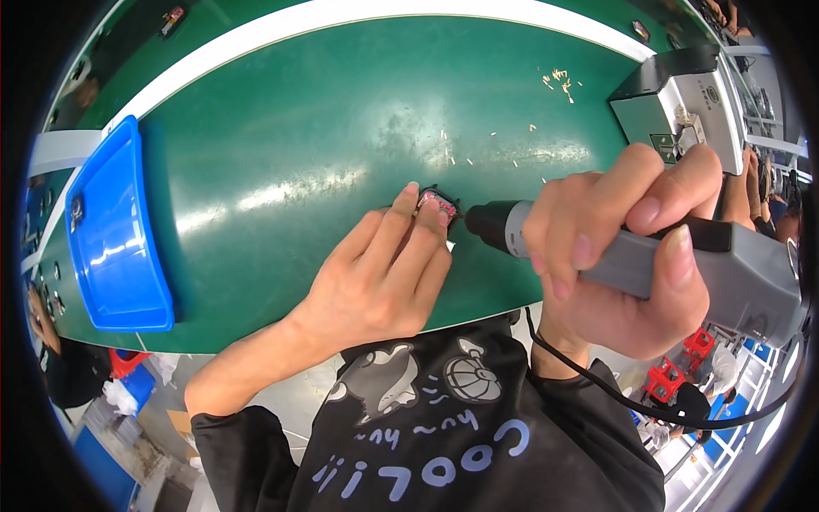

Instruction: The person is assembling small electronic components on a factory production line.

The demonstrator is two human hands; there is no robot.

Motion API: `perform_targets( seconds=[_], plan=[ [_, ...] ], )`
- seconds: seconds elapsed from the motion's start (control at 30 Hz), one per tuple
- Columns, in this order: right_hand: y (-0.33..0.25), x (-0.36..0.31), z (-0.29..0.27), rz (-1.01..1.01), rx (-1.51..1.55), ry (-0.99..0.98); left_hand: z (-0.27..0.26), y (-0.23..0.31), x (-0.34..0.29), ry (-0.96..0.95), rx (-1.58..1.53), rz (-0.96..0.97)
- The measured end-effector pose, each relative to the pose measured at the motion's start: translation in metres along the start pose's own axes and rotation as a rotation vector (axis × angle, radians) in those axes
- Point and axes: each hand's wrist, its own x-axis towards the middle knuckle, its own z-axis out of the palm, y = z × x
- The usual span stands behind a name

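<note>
My left hand (375,277) lies on the green table, its fingertips pressed onto a small black-cased part (438,203) with red and pinkish detail inside. The fingers cover much of this part, so its exact kind does not show. In my right hand (623,247) is a grey electric screwdriver (755,277) with a black nose (488,224). Fingers and thumb wrap round its body. The tool lies nearly level in the picture, its nose pointing left at the part, just short of it. Its bit is hard to make out.
A blue tray (119,247) at the left holds a small dark part (77,212). Small pale gold pieces (559,81) lie scattered at the far right, near a white and black box-shaped machine (682,107). A black cable (665,416) loops below my right hand. A white rail (358,15) borders the far side.
</note>
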Motion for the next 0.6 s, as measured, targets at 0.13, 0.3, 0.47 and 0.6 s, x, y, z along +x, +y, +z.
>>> perform_targets(
  seconds=[0.13, 0.3, 0.47, 0.6],
  plan=[
    [-0.006, -0.001, 0.008, 0.03, -0.097, 0.029, 0.006, -0.001, -0.001, 0.072, 0.025, 0.009],
    [-0.004, 0.002, 0.01, 0.077, -0.15, -0.064, 0.003, 0.001, 0.0, 0.025, 0.033, 0.016],
    [0.0, 0.008, 0.011, 0.108, -0.148, -0.094, -0.001, 0.002, 0.002, -0.038, 0.082, 0.029],
    [0.005, 0.012, 0.015, 0.093, -0.203, -0.035, 0.002, 0.001, 0.005, -0.014, 0.072, 0.025]
  ],
)
